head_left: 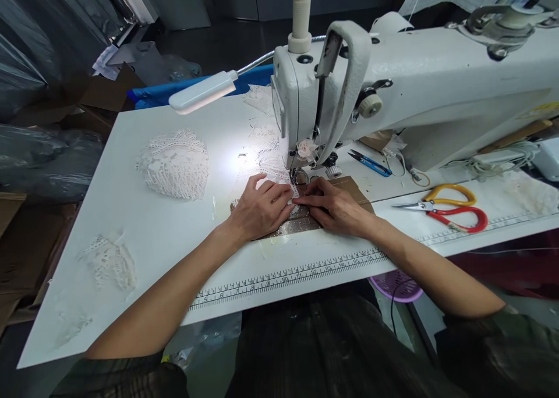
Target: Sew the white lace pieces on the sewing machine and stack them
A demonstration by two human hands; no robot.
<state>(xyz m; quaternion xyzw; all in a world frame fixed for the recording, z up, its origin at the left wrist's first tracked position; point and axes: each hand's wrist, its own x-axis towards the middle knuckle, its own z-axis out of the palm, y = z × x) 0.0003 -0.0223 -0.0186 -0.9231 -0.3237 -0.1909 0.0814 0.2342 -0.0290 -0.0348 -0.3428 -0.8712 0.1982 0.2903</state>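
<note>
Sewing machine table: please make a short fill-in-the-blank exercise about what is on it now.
1. Both hands, left hand and right hand, press white ____ flat under the sewing machine needle.
2. The scissors right of the hands have red and ____ handles.
3. A printed ____ runs along the front edge of the table.

Missing words: lace; yellow; ruler

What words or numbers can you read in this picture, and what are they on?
Ruler strip along the front edge of the white table: "15" and "16" can just be read; its other numbers are too small.
Sewing machine: a yellowish sticker, too blurred to read.
No other words show.
</note>
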